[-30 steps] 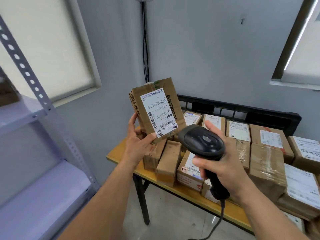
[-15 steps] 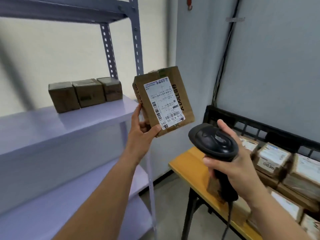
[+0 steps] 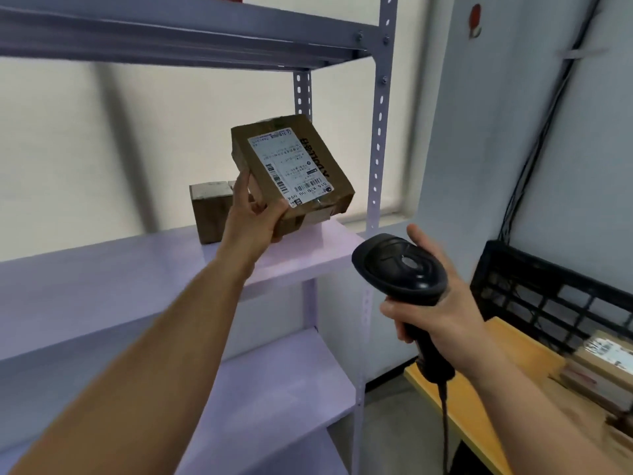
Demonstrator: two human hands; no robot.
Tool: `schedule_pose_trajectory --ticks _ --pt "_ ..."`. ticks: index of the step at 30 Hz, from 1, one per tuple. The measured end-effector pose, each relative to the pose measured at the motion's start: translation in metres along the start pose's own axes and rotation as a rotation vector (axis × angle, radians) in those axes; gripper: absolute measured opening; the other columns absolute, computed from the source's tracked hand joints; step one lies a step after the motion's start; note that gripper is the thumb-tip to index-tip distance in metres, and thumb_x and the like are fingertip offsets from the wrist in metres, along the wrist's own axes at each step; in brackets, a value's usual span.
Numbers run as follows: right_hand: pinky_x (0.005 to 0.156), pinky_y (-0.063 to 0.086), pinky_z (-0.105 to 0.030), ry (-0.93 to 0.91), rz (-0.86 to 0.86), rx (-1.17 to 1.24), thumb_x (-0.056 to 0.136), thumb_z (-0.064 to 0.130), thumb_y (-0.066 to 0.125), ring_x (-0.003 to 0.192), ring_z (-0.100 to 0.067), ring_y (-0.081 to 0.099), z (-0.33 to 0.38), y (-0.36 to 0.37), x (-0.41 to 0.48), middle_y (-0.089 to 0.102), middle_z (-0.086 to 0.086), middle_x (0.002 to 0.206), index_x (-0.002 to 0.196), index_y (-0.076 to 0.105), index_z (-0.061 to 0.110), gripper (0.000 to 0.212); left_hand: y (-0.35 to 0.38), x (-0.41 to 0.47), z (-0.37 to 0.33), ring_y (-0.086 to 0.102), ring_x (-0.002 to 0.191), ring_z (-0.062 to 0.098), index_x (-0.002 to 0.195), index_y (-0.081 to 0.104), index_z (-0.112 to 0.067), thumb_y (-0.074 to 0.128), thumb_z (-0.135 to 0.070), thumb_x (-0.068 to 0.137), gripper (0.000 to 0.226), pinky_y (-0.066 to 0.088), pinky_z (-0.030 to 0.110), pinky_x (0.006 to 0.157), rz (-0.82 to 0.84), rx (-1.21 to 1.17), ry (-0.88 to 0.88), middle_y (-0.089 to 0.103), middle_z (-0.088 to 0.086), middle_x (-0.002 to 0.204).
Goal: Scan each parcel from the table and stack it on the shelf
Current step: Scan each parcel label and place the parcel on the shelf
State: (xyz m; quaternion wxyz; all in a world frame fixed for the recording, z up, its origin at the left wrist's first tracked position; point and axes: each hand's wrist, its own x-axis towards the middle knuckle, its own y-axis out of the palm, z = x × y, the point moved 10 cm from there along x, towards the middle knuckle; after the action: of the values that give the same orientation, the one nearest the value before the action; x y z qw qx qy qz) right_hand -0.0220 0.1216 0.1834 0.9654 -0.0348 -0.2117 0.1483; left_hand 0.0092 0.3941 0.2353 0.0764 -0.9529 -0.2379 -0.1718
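My left hand (image 3: pixel 251 217) grips a brown cardboard parcel (image 3: pixel 294 166) by its lower left corner. The parcel is tilted, its white barcode label facing me, and it hangs just above the middle board of the grey metal shelf (image 3: pixel 137 269). Behind my hand, small brown boxes (image 3: pixel 209 210) stand on that board, partly hidden. My right hand (image 3: pixel 435 310) grips the handle of a black barcode scanner (image 3: pixel 400 269), held lower right of the parcel, its cable hanging down.
The shelf's perforated upright (image 3: pixel 378 132) stands right of the parcel. A lower shelf board (image 3: pixel 274 389) lies below. At the right are the yellow table (image 3: pixel 479 406), a black crate (image 3: pixel 548 296) and several labelled parcels (image 3: pixel 606 358).
The view has swung left from the table to the shelf. My left hand has carried the parcel up over the middle shelf board. My right hand still holds the scanner.
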Motion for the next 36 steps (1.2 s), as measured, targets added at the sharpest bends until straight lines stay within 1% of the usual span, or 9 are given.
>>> schedule_pose_trajectory --ticks 3,6,9,13,18,20,24,31,36 --pt "0.050 0.053 -0.032 0.007 -0.005 -0.009 0.072 -0.013 0.076 0.052 -0.024 0.059 -0.004 0.011 0.019 0.063 -0.006 0.115 0.133 0.043 0.055 0.098 -0.001 0.044 0.006 0.060 0.108 0.019 0.144 0.021 -0.053 0.062 -0.031 0.090 0.071 0.058 0.032 0.070 0.019 0.037 -0.013 0.054 0.001 0.128" --pt "0.051 0.054 -0.031 0.030 -0.024 -0.017 0.072 -0.014 0.075 0.051 -0.022 0.059 -0.011 0.018 0.035 0.063 -0.004 0.115 0.130 0.042 0.057 0.098 0.004 0.089 0.015 0.058 0.110 0.023 0.146 0.021 -0.050 0.056 -0.030 0.093 0.066 0.057 0.027 0.054 0.036 0.107 -0.032 0.043 0.003 0.136" --pt "0.051 0.055 -0.033 0.049 -0.049 -0.015 0.072 -0.014 0.075 0.051 -0.024 0.058 -0.017 0.020 0.047 0.064 -0.003 0.113 0.130 0.043 0.058 0.097 0.009 0.130 0.027 0.056 0.113 0.028 0.143 0.035 -0.047 0.052 -0.036 0.093 0.054 0.056 0.026 0.050 0.016 0.170 -0.087 0.037 0.009 0.141" --pt "0.051 0.053 -0.033 0.059 -0.086 -0.011 0.072 -0.013 0.077 0.051 -0.024 0.058 -0.026 0.018 0.059 0.064 -0.009 0.110 0.129 0.044 0.059 0.098 0.019 0.165 0.039 0.053 0.115 0.030 0.142 0.040 -0.040 0.053 -0.039 0.093 0.050 0.058 0.032 0.058 0.034 0.236 -0.156 0.035 0.011 0.142" --pt "0.051 0.053 -0.037 0.089 -0.140 -0.002 0.073 -0.014 0.075 0.051 -0.027 0.056 -0.033 0.013 0.064 0.067 -0.005 0.102 0.133 0.043 0.056 0.098 0.032 0.185 0.049 0.046 0.120 0.027 0.148 0.032 -0.025 0.077 -0.046 0.076 0.088 0.059 0.042 0.078 0.135 0.331 -0.167 0.033 0.005 0.138" --pt "0.054 0.055 -0.040 0.098 -0.152 -0.012 0.073 -0.013 0.075 0.052 -0.028 0.057 -0.035 0.012 0.064 0.067 -0.002 0.104 0.134 0.043 0.056 0.098 0.031 0.192 0.047 0.047 0.122 0.030 0.147 0.035 -0.024 0.080 -0.035 0.075 0.085 0.059 0.043 0.079 0.141 0.423 -0.136 0.035 0.009 0.140" --pt "0.054 0.056 -0.038 0.097 -0.170 -0.031 0.073 -0.014 0.075 0.054 -0.027 0.058 -0.037 0.012 0.064 0.065 -0.004 0.108 0.134 0.042 0.056 0.098 0.029 0.198 0.039 0.044 0.129 0.033 0.148 0.032 -0.022 0.070 -0.036 0.083 0.076 0.043 0.042 0.101 0.130 0.719 -0.013 0.043 0.011 0.144" --pt "0.053 0.052 -0.035 0.094 -0.181 -0.016 0.073 -0.014 0.075 0.053 -0.027 0.057 -0.040 0.010 0.058 0.063 -0.010 0.102 0.136 0.041 0.055 0.099 0.030 0.195 0.050 0.044 0.126 0.039 0.140 0.041 -0.017 0.062 -0.040 0.089 0.060 0.040 0.043 0.096 0.116 0.847 0.031 0.049 0.019 0.136" --pt "0.054 0.053 -0.039 0.096 -0.180 -0.029 0.073 -0.014 0.075 0.054 -0.029 0.057 -0.041 0.004 0.048 0.064 -0.010 0.106 0.141 0.039 0.051 0.100 0.029 0.184 0.047 0.034 0.135 0.039 0.152 0.024 -0.020 0.064 -0.040 0.089 0.077 0.034 0.046 0.106 0.113 0.840 0.042 0.034 0.020 0.148"
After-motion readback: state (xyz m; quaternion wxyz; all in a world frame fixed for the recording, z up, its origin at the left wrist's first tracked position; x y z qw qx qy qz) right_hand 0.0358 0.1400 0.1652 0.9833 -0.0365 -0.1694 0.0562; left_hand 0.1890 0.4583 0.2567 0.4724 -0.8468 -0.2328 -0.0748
